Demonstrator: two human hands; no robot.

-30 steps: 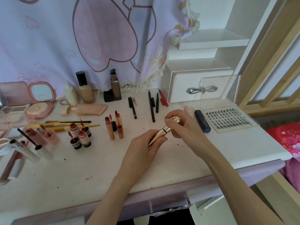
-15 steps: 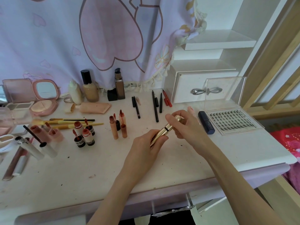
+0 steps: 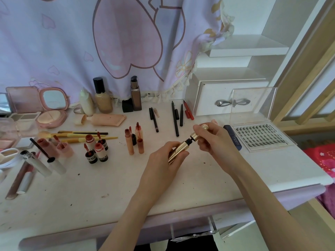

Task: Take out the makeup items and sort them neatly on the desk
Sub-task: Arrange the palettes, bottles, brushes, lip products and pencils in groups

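gold cap (image 3: 199, 133) now parted from gold tube (image 3: 178, 150), right hand (image 3: 215, 140) pinching cap, left hand (image 3: 164, 163) gripping tube

- Left hand (image 3: 164, 160) grips a gold tube (image 3: 178, 149) above the counter (image 3: 108, 187).
- Right hand (image 3: 215, 140) pinches the gold cap (image 3: 198, 133), drawn slightly off so the black neck shows.
- Pencils (image 3: 175, 118) lie behind the hands; lip tubes (image 3: 135, 140) to the left.
- A lash tray (image 3: 261, 137) lies to the right.
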